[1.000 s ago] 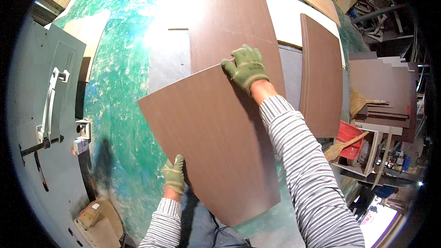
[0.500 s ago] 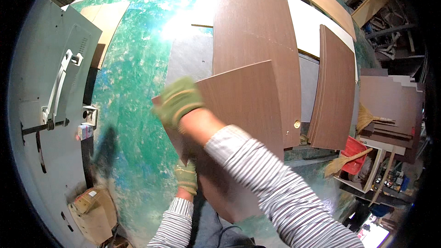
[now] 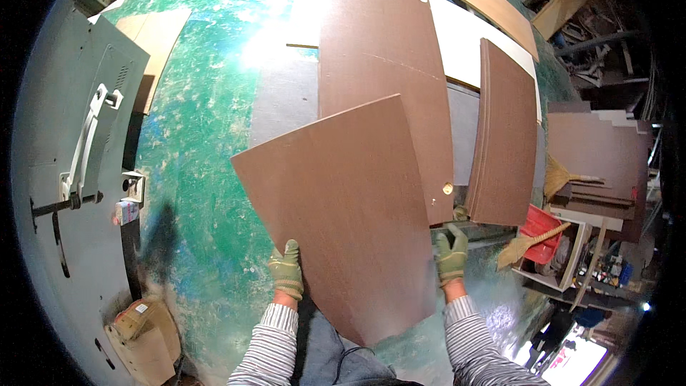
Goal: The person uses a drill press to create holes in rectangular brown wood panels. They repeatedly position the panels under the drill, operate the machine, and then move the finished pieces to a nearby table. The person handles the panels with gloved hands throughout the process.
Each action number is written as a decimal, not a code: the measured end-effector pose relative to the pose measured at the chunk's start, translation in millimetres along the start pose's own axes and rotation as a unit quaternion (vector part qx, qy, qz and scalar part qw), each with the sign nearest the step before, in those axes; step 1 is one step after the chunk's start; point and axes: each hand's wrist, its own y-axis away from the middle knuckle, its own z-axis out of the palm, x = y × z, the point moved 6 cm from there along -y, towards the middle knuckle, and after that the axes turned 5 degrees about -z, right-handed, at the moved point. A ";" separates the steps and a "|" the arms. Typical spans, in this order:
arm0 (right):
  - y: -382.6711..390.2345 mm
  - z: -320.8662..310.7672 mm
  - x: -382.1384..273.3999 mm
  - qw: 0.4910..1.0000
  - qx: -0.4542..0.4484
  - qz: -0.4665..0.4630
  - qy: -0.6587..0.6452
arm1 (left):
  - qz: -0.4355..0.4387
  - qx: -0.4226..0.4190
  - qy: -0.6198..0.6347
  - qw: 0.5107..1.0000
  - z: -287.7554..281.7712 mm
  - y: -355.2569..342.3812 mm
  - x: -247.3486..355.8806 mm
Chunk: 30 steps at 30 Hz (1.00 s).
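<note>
From the head camera, looking down, a person in a striped shirt and green work gloves is standing over a worn green floor [image 3: 193, 186]. A rectangular brown board [image 3: 336, 207] is filling the centre, slanting, its near corner reaching the person's dark trousers [image 3: 321, 347]. Its far right part is overlapping the near end of a longer brown panel [image 3: 382, 43], which is lying lengthwise away from the person.

The left hand [image 3: 286, 270] is gripping the board's left edge, thumb on the top face, the other fingers hidden. The right hand [image 3: 451, 256] is hovering just beside the right edge, thumb and fingers parted in a loose curve; whether it is touching the board, I cannot tell.

To the right of the long panel, a stack of narrower brown panels [image 3: 506, 136] is lying close by. Along the floor's left edge, a grey metal cabinet [image 3: 64, 136] is standing; toward its right edge, a straw broom [image 3: 525, 244] is resting across a red dustpan [image 3: 541, 221].
</note>
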 end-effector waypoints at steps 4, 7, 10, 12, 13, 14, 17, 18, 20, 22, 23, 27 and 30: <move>116.6 48.8 149.6 0.783 -0.169 0.479 -0.359 | -0.034 -0.038 0.061 0.997 7.4 -0.6 0.4; 135.9 62.5 144.9 0.899 -0.294 0.269 -0.182 | 0.009 -0.077 0.097 0.992 12.2 8.6 21.6; 131.3 45.6 117.5 0.886 -0.322 0.257 -0.212 | -0.023 -0.129 0.152 0.980 19.6 32.6 49.6; 129.4 9.1 104.0 0.893 -0.304 0.276 -0.185 | -0.082 -0.135 0.146 0.977 22.6 61.1 60.3; 124.9 -12.7 98.5 0.906 -0.281 0.254 -0.190 | -0.065 -0.165 0.168 0.970 28.5 74.9 70.5; 125.5 -31.7 99.2 0.902 -0.267 0.274 -0.201 | -0.086 -0.176 0.143 0.970 35.7 86.1 74.1; 160.0 -100.3 105.2 0.897 -0.243 0.307 -0.204 | -0.063 -0.262 0.108 0.957 51.7 131.2 86.7; 175.5 -122.5 110.8 0.895 -0.253 0.323 -0.175 | -0.053 -0.286 0.093 0.952 57.0 142.6 90.5; 212.4 -169.2 114.4 0.895 -0.236 0.349 -0.148 | -0.047 -0.325 0.041 0.944 67.4 167.9 96.1; 250.2 -211.5 108.4 0.900 -0.184 0.364 -0.152 | -0.053 -0.363 0.051 0.929 73.9 201.0 105.4; 268.2 -230.9 105.7 0.898 -0.160 0.381 -0.150 | -0.056 -0.388 0.056 0.918 80.5 215.4 111.8; 339.4 -287.7 83.4 0.912 -0.073 0.387 -0.114 | -0.085 -0.456 -0.012 0.886 100.1 267.1 136.7; 376.0 -320.6 71.7 0.922 0.033 0.382 -0.059 | -0.063 -0.474 -0.023 0.878 126.6 297.6 161.0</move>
